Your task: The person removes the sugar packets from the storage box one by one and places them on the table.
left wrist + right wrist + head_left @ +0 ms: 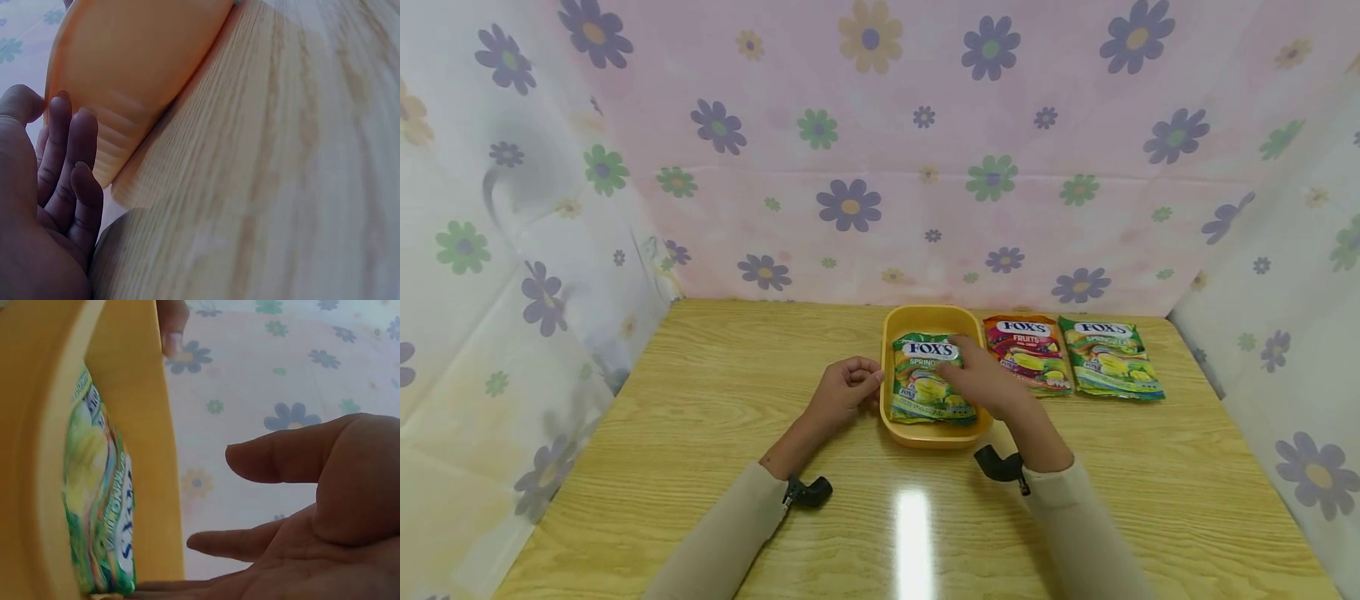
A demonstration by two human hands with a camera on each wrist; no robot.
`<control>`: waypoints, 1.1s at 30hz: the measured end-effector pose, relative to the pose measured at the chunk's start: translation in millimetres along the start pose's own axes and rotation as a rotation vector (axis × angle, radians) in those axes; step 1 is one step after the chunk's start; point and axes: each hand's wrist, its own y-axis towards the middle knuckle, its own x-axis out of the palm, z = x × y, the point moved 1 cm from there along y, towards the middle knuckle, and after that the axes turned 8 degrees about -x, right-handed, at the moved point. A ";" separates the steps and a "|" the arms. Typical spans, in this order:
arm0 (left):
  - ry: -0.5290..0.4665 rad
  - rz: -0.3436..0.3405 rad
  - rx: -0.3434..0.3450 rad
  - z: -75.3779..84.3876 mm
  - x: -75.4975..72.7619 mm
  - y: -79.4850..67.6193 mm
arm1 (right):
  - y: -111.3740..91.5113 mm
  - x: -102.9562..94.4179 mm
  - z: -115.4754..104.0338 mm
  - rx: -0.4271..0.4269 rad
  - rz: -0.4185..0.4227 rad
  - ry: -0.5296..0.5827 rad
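A yellow plastic tub [936, 432] stands on the table, with a green Fox's candy packet [925, 383] lying face up inside it. My left hand [847, 387] pinches the tub's left rim between thumb and fingers; in the left wrist view the other fingers [81, 150] bend loosely beside the outer wall. Over the tub's right side reaches my right hand [988, 379], its fingertips at the packet's upper right corner. Thumb and fingers of that hand are spread apart in the right wrist view, where the packet [100, 500] shows against the tub's inner wall.
Right of the tub, a red Fox's Fruits packet [1028, 354] lies on the wooden table [715, 417], partly behind my right hand. Beside it is another green Fox's packet [1111, 358]. A flowered curtain [887, 167] borders the table's back and sides.
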 end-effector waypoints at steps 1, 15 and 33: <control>0.003 -0.001 0.000 -0.2 0.0 0.0 | 2.1 2.2 0.4 0.011 0.005 -0.001; 0.005 0.000 0.002 -0.1 0.6 1.0 | 15.1 19.7 0.5 0.123 0.137 -0.189; -0.004 -0.005 0.005 -0.4 0.7 0.1 | 18.7 17.2 11.6 0.098 0.186 -0.026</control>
